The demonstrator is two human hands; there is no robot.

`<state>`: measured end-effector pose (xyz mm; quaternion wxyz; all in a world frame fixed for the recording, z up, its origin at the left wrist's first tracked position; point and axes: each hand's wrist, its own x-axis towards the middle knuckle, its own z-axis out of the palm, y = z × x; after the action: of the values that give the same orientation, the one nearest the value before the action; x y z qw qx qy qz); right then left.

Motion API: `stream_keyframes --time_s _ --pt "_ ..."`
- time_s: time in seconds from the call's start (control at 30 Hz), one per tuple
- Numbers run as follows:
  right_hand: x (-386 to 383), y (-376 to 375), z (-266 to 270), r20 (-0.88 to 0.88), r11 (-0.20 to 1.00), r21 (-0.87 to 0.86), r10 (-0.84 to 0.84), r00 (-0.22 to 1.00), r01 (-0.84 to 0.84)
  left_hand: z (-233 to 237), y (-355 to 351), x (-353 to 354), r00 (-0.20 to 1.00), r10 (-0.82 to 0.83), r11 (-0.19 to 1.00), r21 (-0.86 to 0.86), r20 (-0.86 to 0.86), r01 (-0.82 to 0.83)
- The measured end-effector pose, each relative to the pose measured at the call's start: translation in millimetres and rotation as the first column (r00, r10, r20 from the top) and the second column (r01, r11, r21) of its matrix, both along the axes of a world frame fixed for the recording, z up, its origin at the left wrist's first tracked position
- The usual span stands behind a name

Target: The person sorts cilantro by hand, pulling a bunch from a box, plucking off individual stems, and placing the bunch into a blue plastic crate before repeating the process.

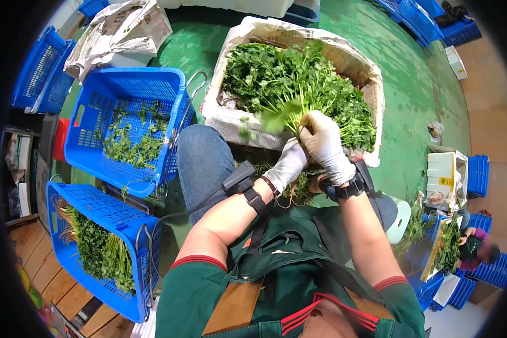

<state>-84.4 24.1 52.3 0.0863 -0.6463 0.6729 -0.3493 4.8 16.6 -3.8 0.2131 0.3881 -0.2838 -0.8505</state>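
Observation:
A bunch of leafy green herbs (pixel 290 93) is held upright over a paper-lined white box (pixel 372 73) that is full of the same greens. My right hand (pixel 323 143), in a white glove, is closed around the stems of the bunch. Just below it my left hand (pixel 289 163), also gloved, grips the lower stems and roots. Both wrists carry black strapped devices.
A blue crate (pixel 90 110) with loose herb scraps stands to the left, and a second blue crate (pixel 62 248) below it holds bundled greens. Stacked blue crates (pixel 39 70) line the far left. Another person (pixel 476 245) sorts greens at lower right. The floor (pixel 417 84) is green.

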Motion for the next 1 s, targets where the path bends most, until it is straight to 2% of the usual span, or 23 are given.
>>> stream_keyframes --time_s 0.03,0.07,0.1,0.17,0.2,0.27,0.3,0.37,0.43,0.5,0.53,0.57,0.63,0.67,0.7,0.73,0.77,0.8,0.83,0.87,0.9,0.97,1.0 --pt "-2.3 1.4 -0.4 -0.076 0.999 0.008 0.050 0.996 -0.050 3.0 0.1 0.1 0.992 0.105 0.990 0.103 -0.072 -0.098" --pt "-3.7 3.2 -0.5 -0.075 0.999 0.006 0.050 0.996 -0.050 -8.5 0.0 0.8 0.996 0.033 0.999 0.003 -0.082 -0.033" --pt "-4.5 6.0 -0.1 -0.100 0.997 0.031 0.076 0.992 -0.073 -12.3 1.7 0.8 0.996 0.033 0.999 0.001 -0.081 -0.033" --pt "-4.5 10.0 1.9 -0.127 0.994 0.054 0.098 0.987 -0.092 -9.3 4.2 1.3 0.992 0.048 0.982 -0.174 -0.114 -0.068" --pt "-4.7 12.3 1.7 -0.043 0.995 0.082 0.052 0.998 -0.048 -12.6 4.5 0.4 0.992 0.046 0.983 -0.174 -0.118 -0.066" --pt "-6.3 16.4 -1.2 0.189 0.981 0.183 -0.092 0.978 0.057 -15.4 1.8 2.7 0.974 -0.138 0.935 -0.301 0.179 0.187" --pt "-17.1 16.3 -12.2 0.348 0.953 0.296 -0.169 0.922 0.063 -16.6 -0.3 2.6 0.955 -0.178 0.912 -0.324 0.236 0.250" --pt "-12.7 20.1 12.2 0.657 0.946 0.322 -0.255 0.709 0.040 -29.3 -4.5 -2.4 0.964 -0.160 0.893 -0.385 0.211 0.232" --pt "-7.2 28.3 25.5 0.785 0.970 0.243 -0.202 0.586 0.009 -31.0 -7.5 -1.9 0.961 -0.139 0.884 -0.406 0.239 0.229" --pt "0.0 38.6 49.3 0.781 0.939 0.340 -0.259 0.569 -0.040 -22.6 -11.0 1.3 0.963 -0.109 0.670 -0.697 0.247 0.255" --pt "2.6 44.8 60.0 0.780 0.938 0.345 -0.261 0.568 -0.042 -51.7 -8.5 -7.2 0.955 -0.090 0.716 -0.648 0.282 0.258" --pt "3.8 49.8 70.4 0.767 0.921 0.373 -0.240 0.595 -0.110 -45.1 -9.2 -4.2 0.955 -0.090 0.716 -0.649 0.282 0.258" --pt "0.1 63.0 79.1 0.795 0.906 0.379 -0.216 0.566 -0.187 -32.7 -9.1 2.8 0.939 0.012 0.468 -0.831 0.344 0.299" --pt "-5.1 73.2 81.0 0.823 0.905 0.365 -0.203 0.531 -0.219 -31.3 -2.6 -9.3 0.988 0.151 0.666 -0.736 -0.032 -0.126" --pt "-12.7 83.0 82.3 0.845 0.904 0.349 -0.190 0.499 -0.248 -34.0 -6.8 -10.8 0.939 0.029 0.767 -0.610 0.342 0.199" --pt "-24.1 93.0 71.5 0.829 0.898 0.361 -0.185 0.528 -0.252 -15.2 -8.5 -3.3 0.935 0.003 0.783 -0.583 0.354 0.219" --pt "-38.9 101.2 53.9 0.749 0.857 0.434 -0.170 0.641 -0.279 -2.5 -7.8 3.5 0.929 -0.023 0.799 -0.551 0.370 0.239" --pt "-43.3 105.8 42.0 0.408 0.734 0.641 -0.078 0.910 -0.225 -2.1 -7.4 1.4 0.916 -0.059 0.829 -0.491 0.396 0.266" --pt "-44.6 110.4 36.4 0.010 0.611 0.788 0.101 0.995 -0.070 -1.8 -8.0 -1.9 0.903 -0.098 0.855 -0.429 0.418 0.291" --pt "-40.7 118.6 36.8 -0.288 0.559 0.827 0.341 0.895 0.053 -17.4 -8.4 -1.2 0.960 -0.075 0.787 -0.575 0.268 0.222" --pt "-38.8 117.1 37.9 -0.287 0.557 0.829 0.341 0.895 0.054 -30.5 -4.4 -5.4 0.961 -0.076 0.788 -0.574 0.267 0.222" --pt "-29.1 100.9 47.3 0.041 0.762 0.643 0.060 0.997 -0.072 -17.5 -3.1 -4.1 0.899 -0.004 0.778 -0.564 0.438 0.278" --pt "-22.0 86.8 54.6 0.297 0.767 0.629 -0.089 0.951 -0.125 -9.1 -3.7 -1.3 0.847 -0.079 0.746 -0.532 0.525 0.399"
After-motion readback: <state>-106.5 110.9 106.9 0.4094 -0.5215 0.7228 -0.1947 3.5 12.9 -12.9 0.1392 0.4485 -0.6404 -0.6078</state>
